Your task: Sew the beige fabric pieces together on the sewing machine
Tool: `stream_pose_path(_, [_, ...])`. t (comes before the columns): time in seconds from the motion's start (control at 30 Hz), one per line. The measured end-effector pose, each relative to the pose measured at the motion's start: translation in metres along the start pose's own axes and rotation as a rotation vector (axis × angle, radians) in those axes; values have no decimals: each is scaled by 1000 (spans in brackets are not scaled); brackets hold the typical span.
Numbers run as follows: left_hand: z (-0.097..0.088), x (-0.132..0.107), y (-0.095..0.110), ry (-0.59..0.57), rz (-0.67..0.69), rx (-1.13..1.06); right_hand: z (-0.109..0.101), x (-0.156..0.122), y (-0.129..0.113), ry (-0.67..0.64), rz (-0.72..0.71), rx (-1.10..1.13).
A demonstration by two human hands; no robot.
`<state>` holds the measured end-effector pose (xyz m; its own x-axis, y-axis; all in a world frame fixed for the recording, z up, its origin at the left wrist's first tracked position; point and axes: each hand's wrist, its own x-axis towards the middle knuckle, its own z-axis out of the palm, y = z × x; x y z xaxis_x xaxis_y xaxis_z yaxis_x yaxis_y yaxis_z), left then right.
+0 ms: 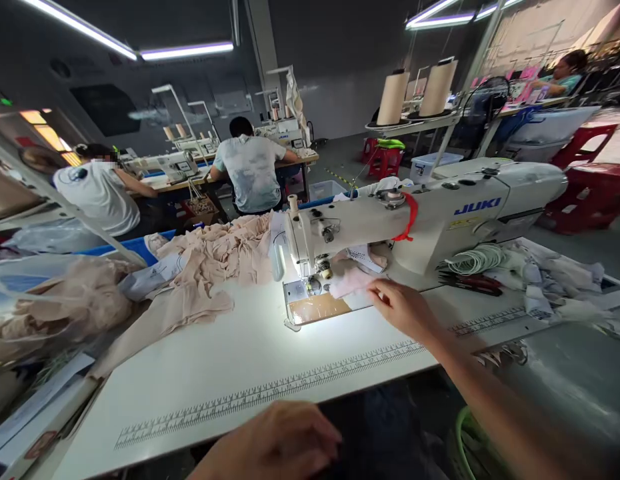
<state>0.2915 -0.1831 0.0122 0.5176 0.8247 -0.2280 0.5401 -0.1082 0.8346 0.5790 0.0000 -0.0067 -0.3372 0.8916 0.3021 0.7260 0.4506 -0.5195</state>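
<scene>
My right hand (396, 303) reaches over the table to the right of the needle area, its thumb and fingers closed at the edge of a small pale pink cloth (353, 281). That cloth lies under the arm of a white sewing machine (355, 223), beside the lit presser foot (313, 283). A metal and tan plate (317, 310) is set in the tabletop in front of it. My left hand (285, 437) is at the front edge of the table, low in view, well apart from the cloth. It is blurred and its fingertips are hard to make out.
Beige fabric pieces (225, 253) are heaped left of the machine. To the right lie dark-red-handled scissors (473, 281), a coil of pale cord (475, 259) and cloth scraps (540, 280). A printed ruler (270, 392) runs along the table front. Other people work at machines beyond.
</scene>
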Motion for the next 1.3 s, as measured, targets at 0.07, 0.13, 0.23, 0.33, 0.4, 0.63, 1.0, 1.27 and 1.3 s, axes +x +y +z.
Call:
stream_pose_path(0.07, [-12, 50, 19, 50, 175, -10, 11, 36, 14, 25, -1, -179])
stream_pose_path(0.13, [-19, 104, 19, 261, 281, 140, 24, 55, 21, 42, -22, -233])
stream_pose_path(0.23, [-23, 175, 2, 552, 366, 390, 37, 60, 26, 70, -72, -262])
stream_pose_path(0.33, [-25, 221, -15, 691, 299, 602, 42, 53, 32, 88, -107, -280])
stream_pose_path(0.4, [-26, 238, -21, 745, 238, 677, 40, 51, 36, 93, -122, -279])
stream_pose_path(0.63, [-23, 254, -24, 902, 273, 576, 26, 51, 40, 100, -184, -210])
stream_pose_path(1.0, [-35, 177, -22, 656, 49, 252, 25, 45, 41, 2, -187, -244])
stream_pose_path(1.27, [-84, 84, -52, 735, -483, 545, 29, 46, 49, 70, -267, -232])
stream_pose_path(1.3, [-87, 78, -55, 741, -492, 554, 30, 47, 52, 89, -288, -227])
